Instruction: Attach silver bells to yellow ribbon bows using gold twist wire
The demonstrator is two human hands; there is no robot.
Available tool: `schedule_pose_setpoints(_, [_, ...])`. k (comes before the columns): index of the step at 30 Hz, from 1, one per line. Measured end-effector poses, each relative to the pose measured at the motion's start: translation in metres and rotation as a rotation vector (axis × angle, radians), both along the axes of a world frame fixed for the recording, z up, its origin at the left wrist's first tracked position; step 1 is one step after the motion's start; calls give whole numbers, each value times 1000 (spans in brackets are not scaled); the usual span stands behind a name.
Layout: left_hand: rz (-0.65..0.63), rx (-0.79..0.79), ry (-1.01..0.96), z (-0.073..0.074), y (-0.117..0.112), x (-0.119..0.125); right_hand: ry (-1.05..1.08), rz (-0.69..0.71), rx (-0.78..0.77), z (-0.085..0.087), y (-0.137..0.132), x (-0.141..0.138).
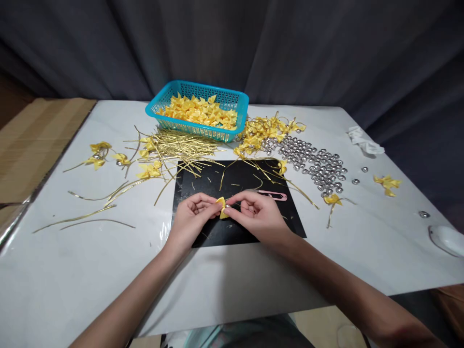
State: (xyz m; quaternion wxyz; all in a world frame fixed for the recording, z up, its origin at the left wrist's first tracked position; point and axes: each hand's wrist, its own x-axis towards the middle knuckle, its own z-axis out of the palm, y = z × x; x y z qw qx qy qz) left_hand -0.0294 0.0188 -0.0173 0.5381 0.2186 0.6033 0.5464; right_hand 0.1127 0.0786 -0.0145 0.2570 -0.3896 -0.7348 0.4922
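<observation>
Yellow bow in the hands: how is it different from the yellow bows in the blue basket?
The yellow bow is one alone; the basket bows are a heaped pile. The yellow bow is pinched between the left hand and right hand over the black mat; the basket bows lie loose and untouched in the blue basket, farther back on the table. Both are the same bright yellow.

Bench [90, 270]: white, glossy.
Middle, near front edge: black mat [286, 217].
Back: blue basket [232, 99], full of yellow pieces.
Left of mat: gold wires [177, 145], heaped, strays farther left.
Right of mat: yellow bows [261, 131], silver beads [319, 166], white cloth [364, 141] well beyond.
</observation>
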Motion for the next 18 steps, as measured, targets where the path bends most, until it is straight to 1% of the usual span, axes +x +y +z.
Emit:
schedule_pose_setpoints(2, [-10, 21, 6, 1, 0, -1, -10, 37, 233, -2, -3, 1])
schedule_pose_setpoints(4, [-61, 13, -28, 3, -1, -3, -6, 95, 452, -2, -5, 3])
schedule_pose_setpoints(5, [-94, 2, -50, 4, 0, -4, 1, 118, 533, -2, -5, 4])
schedule_pose_setpoints(7, [-140, -17, -81, 5, 0, -5, 8, 146, 640, -2, -4, 7])
schedule_pose_setpoints(9, [-139, -16, -81, 6, 0, -5, 1, 165, 684, -2, -3, 9])
schedule_pose_setpoints(11, [-103, -4, -70, 5, 0, -5, -2, 181, 662, -3, -4, 9])
schedule_pose_setpoints(13, [-74, -3, -51, 3, -1, -5, 20, 190, 558, -4, -7, 8])
schedule_pose_setpoints(14, [-66, -6, -37, 3, -1, -5, 36, 164, 468, -4, -8, 7])
schedule_pose_setpoints(15, [-62, -11, -20, 3, -1, -5, 52, 107, 354, -4, -9, 5])
schedule_pose_setpoints(18, [-61, -15, 14, 3, -2, -5, 63, -129, -29, -5, -10, 0])
